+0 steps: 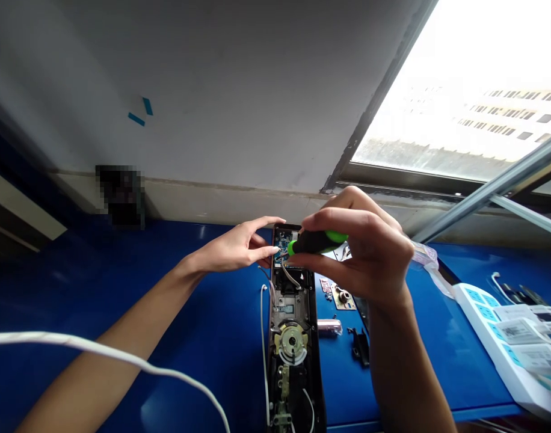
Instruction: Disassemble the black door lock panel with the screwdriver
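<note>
An opened, long black device casing [295, 307] stretches away from me on the blue table. A blue circuit board [282, 242] sits at its far end, with a round pale part and thin wires nearer to me. My left hand [239, 245] grips the casing's far left side, thumb by the board and fingers at the outer edge. Between the thumb and fingers of my right hand [368, 249] is a black and green screwdriver [316, 242]. Its handle slants down left toward the board; the tip cannot be made out.
Right of the casing lie a small board with a round part [344, 296], a pink cylinder [329, 328] and black plastic parts [360, 347]. A white power strip [492, 343] with plugs stands farther right. One white cable [144, 364] crosses the left foreground. The wall [212, 120] rises behind.
</note>
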The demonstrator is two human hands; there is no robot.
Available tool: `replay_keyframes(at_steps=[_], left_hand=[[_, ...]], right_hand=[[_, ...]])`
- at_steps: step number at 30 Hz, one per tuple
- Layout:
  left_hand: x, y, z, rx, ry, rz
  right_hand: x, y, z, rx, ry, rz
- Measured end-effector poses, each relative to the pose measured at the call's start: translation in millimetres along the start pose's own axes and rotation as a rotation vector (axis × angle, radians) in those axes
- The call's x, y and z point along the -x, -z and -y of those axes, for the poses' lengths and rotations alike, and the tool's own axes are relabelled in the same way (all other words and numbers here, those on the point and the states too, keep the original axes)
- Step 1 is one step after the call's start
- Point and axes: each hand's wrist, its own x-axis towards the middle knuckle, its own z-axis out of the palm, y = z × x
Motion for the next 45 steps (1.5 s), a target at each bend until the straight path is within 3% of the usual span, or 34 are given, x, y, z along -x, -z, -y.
replay_keyframes(at_steps=[7, 14, 20, 25, 30, 36, 41, 45], left_hand=[[-1, 0.5, 4, 0.013, -0.011, -0.018], [-1, -0.5, 3, -0.013, 0.005, -0.023], [0, -0.2, 1, -0.042, -0.016, -0.04], [0, -0.5, 0, -0.01, 0.027, -0.036], [0, -1.0, 2, 0.021, 0.029, -0.039], [1, -1.4, 0, -0.034, 0.025, -0.044], [2, -2.8, -2, -0.053, 0.045, -0.055], [2, -3.4, -2, -0.044, 0.051, -0.058]], right_hand=[[-1, -4, 6, -0.243, -0.149, 0.032], [-2, -1, 3, -0.038, -0.044, -0.103], [-2, 0, 8, -0.142, -0.145, 0.057], [-1, -1, 6, -0.011, -0.076, -0.081], [-2, 1, 7, -0.128, -0.177, 0.011], [-1, 5, 8, -0.059, -0.105, -0.08], [-2, 4, 11, -0.173, -0.156, 0.006], [0, 4, 8, 0.034, -0.061, -0.101]])
